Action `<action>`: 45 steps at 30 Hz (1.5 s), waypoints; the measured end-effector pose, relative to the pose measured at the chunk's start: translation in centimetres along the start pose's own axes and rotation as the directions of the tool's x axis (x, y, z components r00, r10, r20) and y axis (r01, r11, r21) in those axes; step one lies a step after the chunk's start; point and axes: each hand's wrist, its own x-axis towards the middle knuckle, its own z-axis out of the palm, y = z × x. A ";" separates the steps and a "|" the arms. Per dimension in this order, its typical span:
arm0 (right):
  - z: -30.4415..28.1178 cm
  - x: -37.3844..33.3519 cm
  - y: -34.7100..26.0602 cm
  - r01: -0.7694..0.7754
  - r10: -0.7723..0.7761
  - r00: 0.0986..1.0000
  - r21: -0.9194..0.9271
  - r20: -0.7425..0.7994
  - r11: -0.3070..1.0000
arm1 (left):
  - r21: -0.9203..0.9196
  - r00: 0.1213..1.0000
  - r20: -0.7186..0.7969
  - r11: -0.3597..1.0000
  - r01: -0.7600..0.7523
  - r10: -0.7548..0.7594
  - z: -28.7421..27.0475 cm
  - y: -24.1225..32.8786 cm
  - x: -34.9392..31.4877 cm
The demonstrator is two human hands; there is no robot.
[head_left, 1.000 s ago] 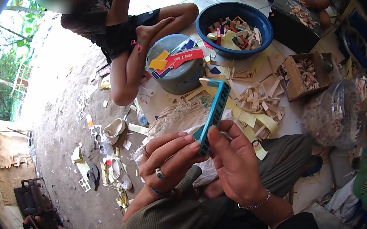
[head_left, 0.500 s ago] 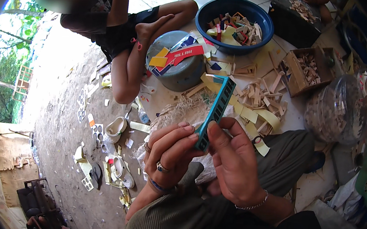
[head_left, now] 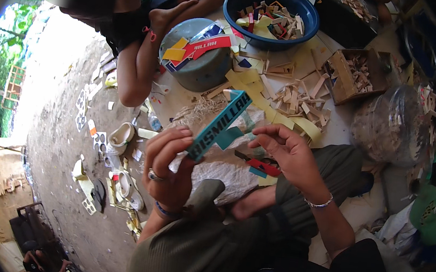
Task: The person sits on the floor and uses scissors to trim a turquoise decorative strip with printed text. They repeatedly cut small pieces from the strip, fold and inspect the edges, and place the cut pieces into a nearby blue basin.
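My left hand (head_left: pixel 173 171) is closed round the lower end of a narrow teal bar (head_left: pixel 219 125) with dark block lettering along its face. The bar slants up and away to the right. Apart from it, my right hand (head_left: pixel 286 154) has its thumb and forefinger close together; a pale greenish scrap may be at their tips, too small to make out. Below the bar, a flat teal piece (head_left: pixel 229 137) shows over a whitish woven sack (head_left: pixel 223 182) in front of my legs. A red-and-dark object (head_left: pixel 264 167) lies on the sack, near my right wrist.
Ahead stands an upturned grey-blue tub (head_left: pixel 203 72) with coloured strips on it. Beyond is a blue basin (head_left: pixel 316 31) of small wooden pieces. Wood pieces (head_left: pixel 302 103) lie by a wooden box (head_left: pixel 342 85) and a clear container (head_left: pixel 386 125). Another person (head_left: pixel 134 67) sits far left.
My right hand has come off the teal bar and moved right. My left hand keeps the bar and has shifted left, tilting it further over. The whole view has shifted slightly.
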 end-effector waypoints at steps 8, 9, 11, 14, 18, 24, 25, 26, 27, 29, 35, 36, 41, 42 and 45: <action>-5.2 -4.2 17.1 -0.055 -0.117 0.988 -0.934 -0.103 0.353 | -0.046 0.988 -0.081 0.991 0.130 -0.133 -0.6 -1.0 -0.8; -4.9 -4.5 18.1 -0.091 -0.132 0.982 -0.947 -0.138 0.308 | -0.027 0.990 -0.071 0.992 0.124 -0.126 -0.6 -1.1 -0.8; -4.3 -4.7 19.1 -0.144 -0.130 0.973 -0.947 -0.188 0.288 | -0.095 0.986 -0.094 0.987 0.127 -0.136 -0.5 -1.2 -0.8; -3.6 -4.8 18.9 -0.220 -0.023 0.970 -0.919 -0.241 0.328 | -0.116 0.989 -0.077 0.986 0.118 -0.127 -0.6 -1.1 -0.6; -4.2 -5.0 17.5 -0.104 -0.225 0.957 -0.943 -0.180 0.316 | -0.086 0.996 -0.017 0.993 0.086 -0.088 -0.9 -1.1 -0.3; -9.6 -3.1 15.7 0.128 -0.137 0.986 -0.963 0.097 0.235 | -0.130 0.997 0.046 0.990 0.063 -0.057 -0.6 -1.1 -0.1; -9.8 -2.7 15.9 0.153 -0.138 0.982 -0.965 0.125 0.213 | -0.119 0.997 0.060 0.991 0.062 -0.055 -0.7 -1.1 -0.1; -10.0 -2.2 16.1 0.178 -0.141 0.978 -0.965 0.153 0.191 | -0.131 0.996 0.067 0.989 0.065 -0.056 -0.7 -1.0 -0.1; -10.0 -1.9 16.3 0.207 -0.142 0.973 -0.963 0.184 0.172 | -0.140 0.995 0.072 0.987 0.072 -0.062 -0.7 -1.0 0.0; -10.0 -1.6 16.6 0.192 -0.045 0.981 -0.978 0.189 0.078 | -0.152 0.994 0.084 0.985 0.087 -0.075 -0.9 -0.8 0.1; -10.7 -1.9 13.5 0.245 -0.022 0.969 -0.968 0.244 0.053 | -0.161 0.986 0.133 0.979 0.126 -0.104 -1.4 -0.6 -0.1; -10.9 -2.1 12.4 0.254 -0.021 0.967 -0.962 0.253 0.101 | -0.167 0.984 0.138 0.977 0.136 -0.113 -1.5 -0.7 -0.2; -10.6 -2.8 7.1 -0.026 0.043 0.999 -0.632 0.012 0.774 | -0.435 0.951 0.135 0.846 0.308 -0.277 -0.9 -1.0 -0.8; -9.8 -2.9 6.7 -0.111 0.095 0.994 -0.413 -0.058 0.904 | -0.527 0.933 0.146 0.773 0.354 -0.328 -0.6 -0.9 -1.0; -6.9 -3.4 5.8 -0.318 0.352 0.931 0.270 -0.091 0.909 | -0.675 0.881 0.245 0.581 0.455 -0.404 0.0 -0.8 -1.4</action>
